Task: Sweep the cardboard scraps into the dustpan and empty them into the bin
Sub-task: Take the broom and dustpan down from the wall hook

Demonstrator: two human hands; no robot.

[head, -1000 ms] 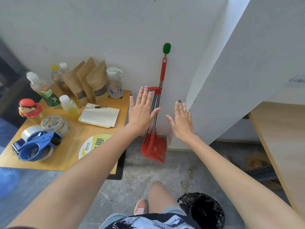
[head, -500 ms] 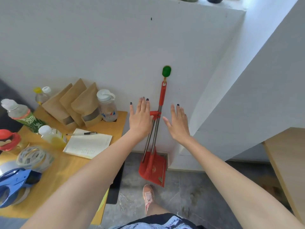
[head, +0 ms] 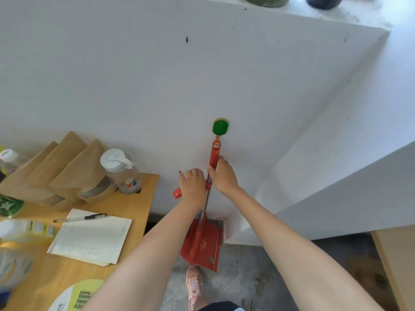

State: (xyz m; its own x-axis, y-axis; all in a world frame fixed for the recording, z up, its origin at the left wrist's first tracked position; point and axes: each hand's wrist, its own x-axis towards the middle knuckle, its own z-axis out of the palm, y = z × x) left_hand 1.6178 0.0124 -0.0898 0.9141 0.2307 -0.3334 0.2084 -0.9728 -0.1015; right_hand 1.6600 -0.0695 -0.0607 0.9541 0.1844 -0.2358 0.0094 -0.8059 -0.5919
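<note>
A red dustpan (head: 202, 248) stands on the grey floor against the white wall, its long metal handles rising to a red grip and a green cap (head: 220, 126). The broom's head is hidden behind the pan. My left hand (head: 193, 187) grips the shorter handle with the red end (head: 177, 194) sticking out to its left. My right hand (head: 224, 176) curls round the taller red grip (head: 214, 153) just below the cap. No cardboard scraps or bin are in view.
A wooden table (head: 134, 198) at the left carries brown paper bags (head: 65, 167), a plastic jar (head: 121, 171), a notepad (head: 92, 239) with a pen, bottles and tape. A white wall block (head: 336, 187) juts out at the right. My pink shoe (head: 194, 286) stands below the dustpan.
Both hands were flat and open near the handles; now they have closed round them. The view has moved closer to the wall and tilted up.
</note>
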